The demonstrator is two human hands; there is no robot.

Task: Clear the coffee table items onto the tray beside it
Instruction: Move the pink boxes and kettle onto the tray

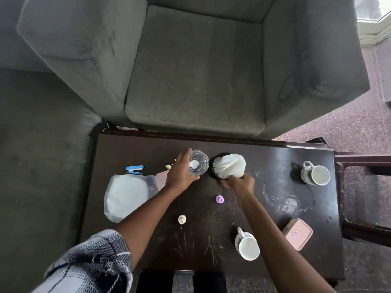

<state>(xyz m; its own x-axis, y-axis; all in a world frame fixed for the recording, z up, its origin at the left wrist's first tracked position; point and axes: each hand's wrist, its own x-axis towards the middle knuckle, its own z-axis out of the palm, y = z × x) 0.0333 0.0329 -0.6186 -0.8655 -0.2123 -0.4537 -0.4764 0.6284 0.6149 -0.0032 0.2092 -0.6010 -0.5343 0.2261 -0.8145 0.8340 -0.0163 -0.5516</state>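
The left hand (179, 172) wraps its fingers round the glass (198, 164) at the tabletop's (148, 149) far side. Just right of the glass, the right hand (241, 183) pinches a white bag (229, 164) sitting in a black bowl (215, 160). A mug (316, 175) stands well right of the glass.

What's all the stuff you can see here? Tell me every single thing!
coffee table: one, dark brown, bottom centre
armchair: one, grey, behind table
glass: one, clear, table's far middle
bowl: one, black, right of glass
bag: one, white, in bowl
mugs: two, white, far right and near edge
box: one, pink, near right
stapler: one, blue, far left
pouch: one, white, left side
cap: one, purple, middle
bottle: one, cream, near middle
left grip: one, grips glass
right grip: one, pinches bowl's rim
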